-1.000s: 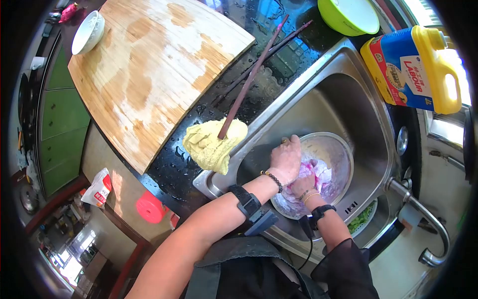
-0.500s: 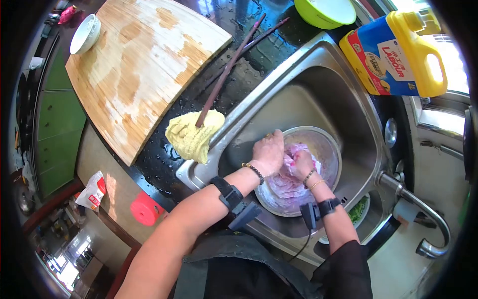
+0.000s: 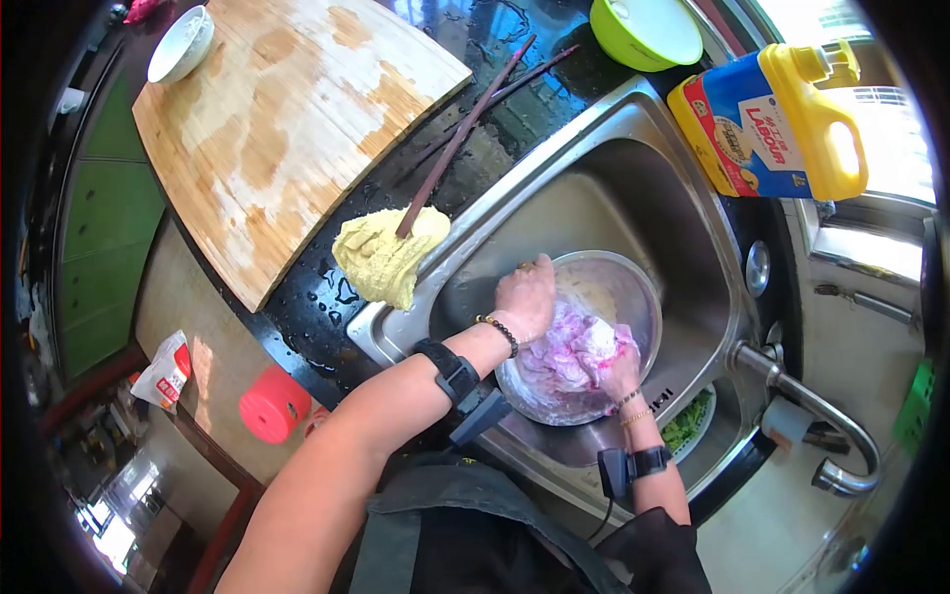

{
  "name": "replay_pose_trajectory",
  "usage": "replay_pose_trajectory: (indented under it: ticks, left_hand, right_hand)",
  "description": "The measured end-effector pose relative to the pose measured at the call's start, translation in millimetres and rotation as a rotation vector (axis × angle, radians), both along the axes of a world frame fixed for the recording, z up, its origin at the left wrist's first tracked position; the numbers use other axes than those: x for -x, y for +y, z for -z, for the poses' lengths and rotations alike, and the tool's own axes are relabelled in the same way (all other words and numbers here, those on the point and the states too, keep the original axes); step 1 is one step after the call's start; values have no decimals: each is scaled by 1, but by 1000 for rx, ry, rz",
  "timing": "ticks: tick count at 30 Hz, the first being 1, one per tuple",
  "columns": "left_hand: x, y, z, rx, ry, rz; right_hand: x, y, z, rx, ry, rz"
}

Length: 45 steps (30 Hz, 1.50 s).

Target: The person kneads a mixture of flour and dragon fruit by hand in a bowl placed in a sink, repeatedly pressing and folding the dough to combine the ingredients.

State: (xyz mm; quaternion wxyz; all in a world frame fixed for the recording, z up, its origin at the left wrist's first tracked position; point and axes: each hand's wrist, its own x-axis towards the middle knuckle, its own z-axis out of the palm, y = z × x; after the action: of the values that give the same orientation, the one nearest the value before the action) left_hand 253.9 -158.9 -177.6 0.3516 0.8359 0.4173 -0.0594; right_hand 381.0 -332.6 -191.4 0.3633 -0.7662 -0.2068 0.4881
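A round metal bowl (image 3: 648, 297) sits in the sink, holding a sticky pink-and-white doughy mass (image 3: 569, 351) dusted with flour. My left hand (image 3: 526, 297) is closed on the bowl's left rim, its fingertips partly hidden. On the right side of the bowl, my right hand (image 3: 619, 371) has its fingers curled into the pink dough, whose edge folds up against them. Pink smears show on the right fingers. Both wrists wear bracelets and black strapped devices.
Around the bowl is the steel sink (image 3: 604, 203), with a faucet (image 3: 807, 406) at right. Greens (image 3: 686, 428) lie in a second basin. Nearby are a wooden board (image 3: 297, 119), crumpled yellow cloth-like lump (image 3: 386, 257), dark sticks (image 3: 465, 134), green bowl (image 3: 648, 35) and yellow detergent jug (image 3: 772, 124).
My right hand has moved from the middle of the bowl to its right side, drawing up a fold of dough. My left hand stays at the rim. The view has shifted slightly.
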Motion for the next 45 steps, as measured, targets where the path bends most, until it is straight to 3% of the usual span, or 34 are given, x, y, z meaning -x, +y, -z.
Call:
replay_pose_trajectory:
  ticks: [1, 2, 3, 5, 6, 9, 10, 11, 13, 18, 25, 32, 35, 37, 38, 39, 41, 42, 43, 45]
  left_hand:
    - [0, 0, 1, 43, -14, -20]
    - [1, 0, 3, 84, -29, -40]
    - [1, -1, 5, 86, -35, -31]
    - [1, -2, 7, 51, -50, -37]
    - [0, -1, 5, 49, -56, -35]
    - [0, 1, 2, 66, 11, -28]
    - [0, 0, 4, 60, -3, -29]
    - [0, -1, 5, 54, -17, -30]
    - [-1, -1, 2, 51, -5, -36]
    - [0, 0, 5, 66, -55, -63]
    - [-1, 0, 4, 90, -16, -73]
    - [-2, 2, 0, 128, -22, -56]
    - [-1, 5, 0, 115, -3, -34]
    - [1, 2, 1, 112, -3, -8]
    - [1, 1, 3, 93, -1, 9]
    - [1, 1, 2, 73, 0, 21]
    - [2, 3, -6, 81, -16, 15]
    - [2, 4, -9, 91, 5, 38]
    - [3, 6, -11, 100, 32, 59]
    - [4, 6, -11, 107, 50, 61]
  right_hand:
    - [4, -1, -4, -138, 412, 490]
    - [1, -3, -16, -48, -70, 176]
    - [3, 6, -39, -47, -77, 184]
    - [11, 24, -73, 221, -815, -358]
    - [10, 13, -63, 58, -951, -385]
    - [23, 4, -52, -120, -835, -354]
    - [20, -23, -13, -67, -626, -250]
    - [25, -20, -17, -65, -624, -249]
    - [42, -5, -29, 312, -722, -550]
    - [60, -1, 4, 467, -707, -789]
    - [62, 51, 18, 798, -557, -902]
    - [48, 38, 37, 753, -516, -963]
    - [33, 31, 16, 557, -415, -1007]
    - [19, 34, -23, 161, 390, -425]
    - [18, 36, -35, 151, 427, -197]
    - [19, 37, -34, 145, 411, -193]
    - [22, 49, -23, -456, 831, 644]
    - [21, 59, -22, -465, 814, 861]
    - [17, 62, -10, -475, 826, 841]
    - [17, 55, 35, -452, 595, 1181]
